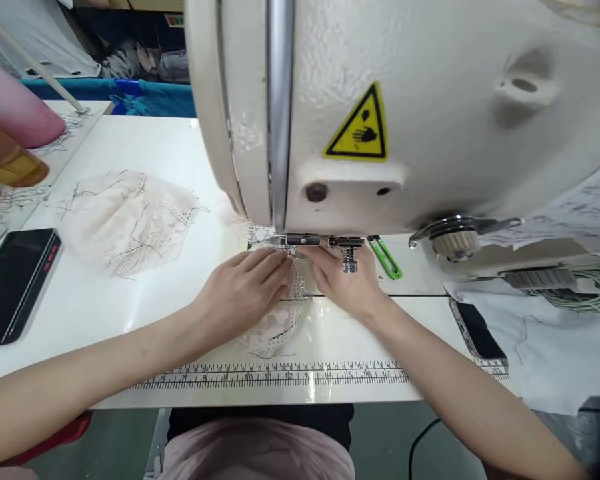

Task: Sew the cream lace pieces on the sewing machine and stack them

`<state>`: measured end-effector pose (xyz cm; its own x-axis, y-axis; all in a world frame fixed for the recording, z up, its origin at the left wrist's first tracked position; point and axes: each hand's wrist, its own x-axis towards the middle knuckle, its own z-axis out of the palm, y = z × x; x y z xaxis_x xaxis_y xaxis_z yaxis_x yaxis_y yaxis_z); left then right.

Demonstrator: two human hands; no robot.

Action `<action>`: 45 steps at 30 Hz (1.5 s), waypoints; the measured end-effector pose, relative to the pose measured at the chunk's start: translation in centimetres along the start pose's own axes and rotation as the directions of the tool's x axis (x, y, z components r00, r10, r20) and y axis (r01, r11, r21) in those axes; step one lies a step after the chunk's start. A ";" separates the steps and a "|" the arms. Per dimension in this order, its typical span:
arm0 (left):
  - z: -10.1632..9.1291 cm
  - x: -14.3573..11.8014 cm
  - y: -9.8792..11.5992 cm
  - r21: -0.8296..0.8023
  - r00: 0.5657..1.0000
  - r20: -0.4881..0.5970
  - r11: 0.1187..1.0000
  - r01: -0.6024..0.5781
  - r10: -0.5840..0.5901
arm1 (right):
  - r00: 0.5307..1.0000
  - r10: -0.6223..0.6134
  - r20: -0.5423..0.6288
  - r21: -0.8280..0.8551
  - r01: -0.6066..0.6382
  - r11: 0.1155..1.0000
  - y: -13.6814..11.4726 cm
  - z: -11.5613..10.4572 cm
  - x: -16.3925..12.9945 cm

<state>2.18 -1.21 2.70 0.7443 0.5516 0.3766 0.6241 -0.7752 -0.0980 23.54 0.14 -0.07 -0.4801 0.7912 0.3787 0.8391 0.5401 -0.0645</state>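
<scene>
A small piece of white lace (273, 327) lies on the white table (145, 147) under the head of a cream sewing machine (405, 113). My left hand (245, 290) rests flat on the lace, fingers pointing toward the needle area. On the other side, my right hand (343, 277) presses the lace with its fingertips at the presser foot (305, 240). The needle itself is hidden by the machine head.
A heap of lace pieces (127, 220) sits at the left. A black device (13, 283) lies at the far left, a phone (477, 333) on white cloth at the right, green snips (386, 257) by the machine. A ruler strip (280, 375) runs along the table's front edge.
</scene>
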 end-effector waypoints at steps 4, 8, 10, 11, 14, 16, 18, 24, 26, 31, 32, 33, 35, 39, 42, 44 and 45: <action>1.0 -0.6 0.8 0.024 0.999 0.043 1.000 0.006 -0.007 | 0.998 0.026 0.051 0.019 -0.027 0.999 -0.5 0.4 -0.1; 1.1 -0.9 0.5 0.012 0.996 0.076 0.999 0.038 -0.038 | 0.999 -0.025 0.030 0.045 0.024 0.999 -0.5 0.5 0.1; 1.1 -1.0 0.3 0.008 0.996 0.074 0.999 0.044 -0.045 | 0.997 -0.055 0.045 0.073 0.052 0.996 -0.5 0.5 0.2; 1.1 -1.0 0.2 0.009 0.996 0.075 0.999 0.047 -0.047 | 0.996 -0.067 0.053 0.086 0.062 0.994 -0.4 0.5 0.3; 1.3 -1.0 0.0 0.016 0.997 0.064 0.999 0.046 -0.047 | 0.996 -0.080 0.045 0.107 0.075 0.991 -0.3 0.9 0.4; 1.5 -1.0 -0.1 0.016 0.998 0.052 0.999 0.041 -0.042 | 0.996 -0.083 0.023 0.109 0.079 0.991 -0.2 1.3 0.3; 1.5 -1.0 -0.1 0.010 0.998 0.049 0.999 0.045 -0.046 | 0.996 -0.086 0.010 0.104 0.085 0.991 -0.2 1.7 0.2; 1.4 -0.9 -0.1 0.006 0.997 0.050 0.999 0.053 -0.053 | 0.996 -0.086 0.019 0.092 0.084 0.992 -0.3 1.6 0.2; 1.4 -0.8 -0.1 0.013 0.998 0.048 0.999 0.048 -0.048 | 0.995 -0.089 0.037 0.088 0.086 0.992 -0.3 1.4 0.3; 1.4 -0.8 0.0 0.017 0.998 0.046 0.999 0.050 -0.051 | 0.993 -0.119 0.004 0.078 0.118 0.990 -0.5 0.9 0.6; 1.4 -0.8 0.0 0.017 0.998 0.045 0.999 0.048 -0.049 | 0.992 -0.123 0.000 0.071 0.122 0.990 -0.5 0.8 0.6; 1.4 -0.8 0.0 0.018 0.998 0.043 0.999 0.047 -0.048 | 0.992 -0.123 -0.001 0.063 0.123 0.990 -0.6 0.6 0.7; 1.3 -0.7 0.0 0.020 0.998 0.040 0.999 0.046 -0.047 | 0.993 -0.116 0.008 0.047 0.115 0.992 -0.7 0.2 0.7; 1.3 -0.7 -0.1 0.025 0.998 0.034 0.999 0.047 -0.048 | 0.997 -0.081 -0.012 0.030 0.081 0.996 -1.0 -0.1 0.5; 1.4 -0.8 -0.1 0.026 0.999 0.025 0.999 0.048 -0.049 | 0.997 -0.046 -0.069 0.009 0.046 0.999 -1.4 0.1 0.1; 1.5 -0.7 -0.1 0.023 0.999 0.020 0.999 0.048 -0.049 | 0.993 -0.022 -0.114 -0.014 0.020 1.000 -1.5 0.2 -0.1; 1.5 -0.6 -0.2 0.022 0.999 0.016 0.999 0.047 -0.047 | 0.991 -0.022 -0.128 -0.029 0.019 0.999 -1.6 0.2 -0.2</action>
<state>1.96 -0.99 1.12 0.7179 0.5924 0.3656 0.6631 -0.7417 -0.1002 22.25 -0.78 -0.19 -0.4620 0.7356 0.4954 0.8370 0.5464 -0.0307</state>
